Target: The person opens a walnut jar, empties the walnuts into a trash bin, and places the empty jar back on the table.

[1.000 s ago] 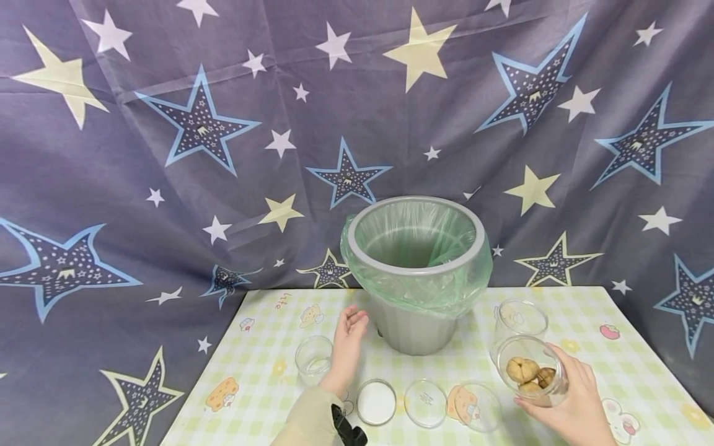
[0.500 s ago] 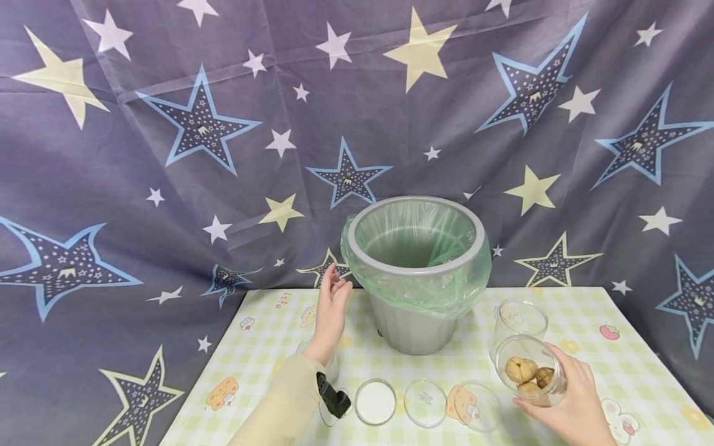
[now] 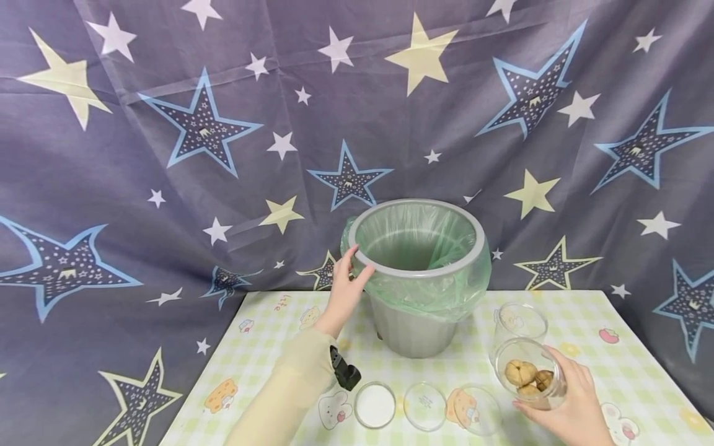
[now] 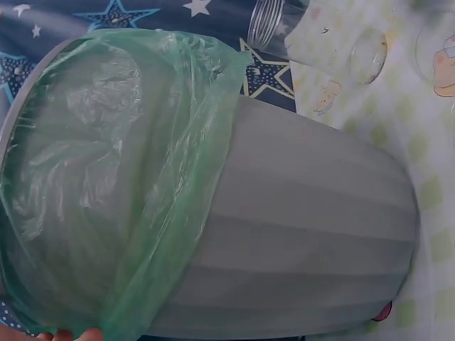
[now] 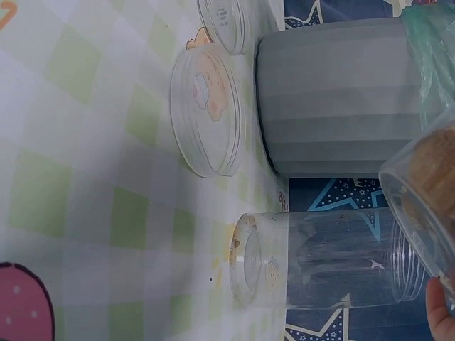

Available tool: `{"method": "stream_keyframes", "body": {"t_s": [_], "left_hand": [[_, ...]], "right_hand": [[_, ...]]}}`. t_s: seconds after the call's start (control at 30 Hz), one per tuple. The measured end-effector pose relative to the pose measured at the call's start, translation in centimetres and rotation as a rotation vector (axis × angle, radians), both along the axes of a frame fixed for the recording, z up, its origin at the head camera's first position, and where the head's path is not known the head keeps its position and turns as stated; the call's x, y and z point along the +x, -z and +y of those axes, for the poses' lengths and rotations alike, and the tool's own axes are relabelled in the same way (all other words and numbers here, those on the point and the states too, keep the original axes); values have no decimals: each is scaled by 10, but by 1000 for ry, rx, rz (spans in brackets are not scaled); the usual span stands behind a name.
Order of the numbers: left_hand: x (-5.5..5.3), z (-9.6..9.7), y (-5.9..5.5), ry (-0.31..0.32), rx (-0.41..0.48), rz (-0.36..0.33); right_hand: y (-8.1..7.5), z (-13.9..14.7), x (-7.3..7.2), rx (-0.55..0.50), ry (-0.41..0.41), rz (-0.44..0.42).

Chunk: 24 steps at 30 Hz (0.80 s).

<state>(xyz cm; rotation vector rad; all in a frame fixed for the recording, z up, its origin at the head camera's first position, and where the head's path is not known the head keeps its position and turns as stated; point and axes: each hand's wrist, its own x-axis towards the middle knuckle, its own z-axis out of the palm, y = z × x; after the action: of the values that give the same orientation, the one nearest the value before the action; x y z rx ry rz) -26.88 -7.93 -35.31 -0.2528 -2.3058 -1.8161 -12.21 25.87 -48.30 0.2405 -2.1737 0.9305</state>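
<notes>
My left hand (image 3: 344, 288) is at the left side of a grey trash can (image 3: 413, 328), thumb and fingers spread and touching its rim where a green plastic bag (image 3: 424, 294) folds over. In the left wrist view, fingertips (image 4: 89, 334) meet the bag's edge; most of that hand is out of frame. My right hand (image 3: 571, 396) grips a clear jar (image 3: 549, 399) from its right side, tilted so its mouth shows. Several brown, ridged, walnut-like nuts (image 3: 521, 373) lie inside. Just behind it stands another clear jar (image 3: 521, 319), upright and without a lid.
Three round clear lids lie in a row near the front: a left lid (image 3: 375, 405), a middle lid (image 3: 425, 406) and a right lid (image 3: 481, 410). A checked cloth (image 3: 268, 347) covers the table. A star-patterned curtain (image 3: 301, 248) hangs behind.
My left hand has risen from low beside the trash can to its rim. The left arm now covers the clear jar seen earlier at left. My right hand and its jar have hardly moved.
</notes>
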Motion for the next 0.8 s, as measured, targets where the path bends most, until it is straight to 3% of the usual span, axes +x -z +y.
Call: {"method": "stream_keyframes", "body": {"t_s": [0.27, 0.53, 0.67, 0.8], "left_hand": [[-6, 11, 3, -74, -13, -15], [-12, 13, 8, -60, 45, 37], [-12, 14, 9, -47, 69, 56], [-11, 15, 10, -56, 78, 54]], "right_hand": [[1, 2, -1, 7, 5, 5], [-1, 3, -4, 0, 1, 12], [-13, 4, -10, -6, -3, 22], [-34, 3, -20, -1, 12, 32]]}}
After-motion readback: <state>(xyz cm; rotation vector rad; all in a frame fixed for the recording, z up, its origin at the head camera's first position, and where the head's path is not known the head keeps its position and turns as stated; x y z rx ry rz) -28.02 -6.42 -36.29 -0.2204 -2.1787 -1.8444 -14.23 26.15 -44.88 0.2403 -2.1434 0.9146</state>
